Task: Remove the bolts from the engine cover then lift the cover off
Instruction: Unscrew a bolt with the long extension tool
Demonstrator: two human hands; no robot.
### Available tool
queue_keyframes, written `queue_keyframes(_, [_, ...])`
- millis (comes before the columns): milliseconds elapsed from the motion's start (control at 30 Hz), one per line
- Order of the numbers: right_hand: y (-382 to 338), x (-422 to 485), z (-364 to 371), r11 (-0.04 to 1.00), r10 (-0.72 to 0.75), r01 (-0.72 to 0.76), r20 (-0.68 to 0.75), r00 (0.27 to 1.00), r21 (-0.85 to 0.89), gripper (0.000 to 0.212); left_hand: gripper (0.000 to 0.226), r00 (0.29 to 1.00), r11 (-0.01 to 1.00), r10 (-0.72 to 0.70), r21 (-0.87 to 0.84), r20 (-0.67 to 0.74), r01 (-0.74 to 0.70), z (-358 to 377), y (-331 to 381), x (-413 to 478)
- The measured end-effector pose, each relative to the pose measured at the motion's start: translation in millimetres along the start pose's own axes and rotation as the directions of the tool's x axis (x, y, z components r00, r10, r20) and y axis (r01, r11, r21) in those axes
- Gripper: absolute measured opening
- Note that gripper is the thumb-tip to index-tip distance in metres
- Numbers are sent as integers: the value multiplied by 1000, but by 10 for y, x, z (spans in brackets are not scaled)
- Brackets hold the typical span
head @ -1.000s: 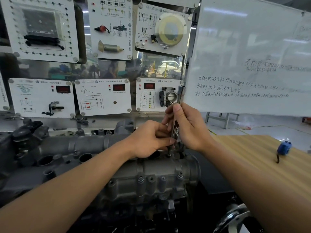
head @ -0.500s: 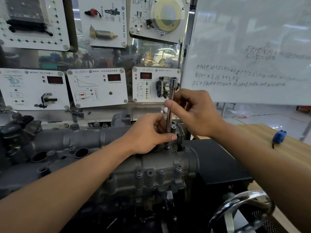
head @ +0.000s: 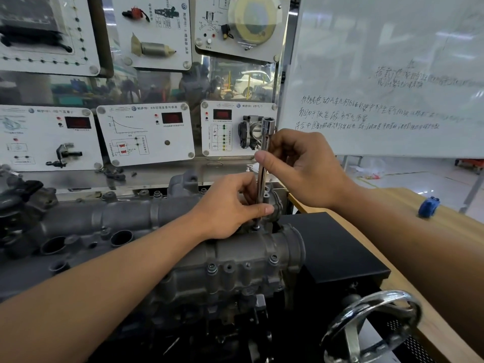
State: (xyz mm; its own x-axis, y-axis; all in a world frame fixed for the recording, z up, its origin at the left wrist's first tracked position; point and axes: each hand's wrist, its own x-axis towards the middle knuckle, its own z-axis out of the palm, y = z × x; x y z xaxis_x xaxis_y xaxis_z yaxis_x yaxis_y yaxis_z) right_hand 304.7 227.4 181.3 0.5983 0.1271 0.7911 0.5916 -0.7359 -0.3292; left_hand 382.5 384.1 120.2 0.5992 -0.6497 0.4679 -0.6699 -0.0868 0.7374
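Nearest, at the lower right, a chrome handwheel [head: 392, 294] stands in front of a black box [head: 340, 255]. Left of the box lies the grey cast engine cover [head: 235, 258], with bolts [head: 211, 268] seated along its front edge. On top of the cover's right end, a slim chrome socket wrench [head: 263, 163] stands almost upright, its foot on a small bolt head [head: 255, 227]. The left hand [head: 230, 208] rests on the cover, its fingers pinching the wrench's lower shaft and hiding the casting behind it. The right hand [head: 301, 169] is above it, with thumb and fingers curled round the upper shaft. To the right, a wooden bench [head: 458, 231] carries a small blue object [head: 428, 206]. Behind the engine hang white training panels [head: 145, 134], one carrying a throttle body [head: 248, 132] partly covered by the wrench's top. A handwritten whiteboard [head: 392, 74] stands at the far right.
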Motion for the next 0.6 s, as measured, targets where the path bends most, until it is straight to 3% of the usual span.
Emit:
queue_keyframes(133, [17,-11,20,1000,14,-13,34,999,-13,27,30,1000,1000,-13,16,5,13,7,10,10])
queue_keyframes(233, [37,31,-49,998,30,-21,158,987,-58,30,17,996,998,4,-57,86,1,-10,44,0])
queue_keyframes(333, [28,92,-149,998,51,-39,302,952,-45,30,25,990,986,35,-167,136,-12,-45,71,-30])
queue_keyframes(467, [-20,122,-179,996,66,-83,299,952,45,41,7,998,997,69,27,8,-69,-35,86,-2])
queue_keyframes(533, [-56,101,-146,987,78,-109,241,967,118,53,27,990,980,96,182,-100,-76,21,117,33])
queue_keyframes(600, [-89,88,-108,987,91,-118,227,970,109,53,28,983,966,132,240,-130,-97,73,183,56])
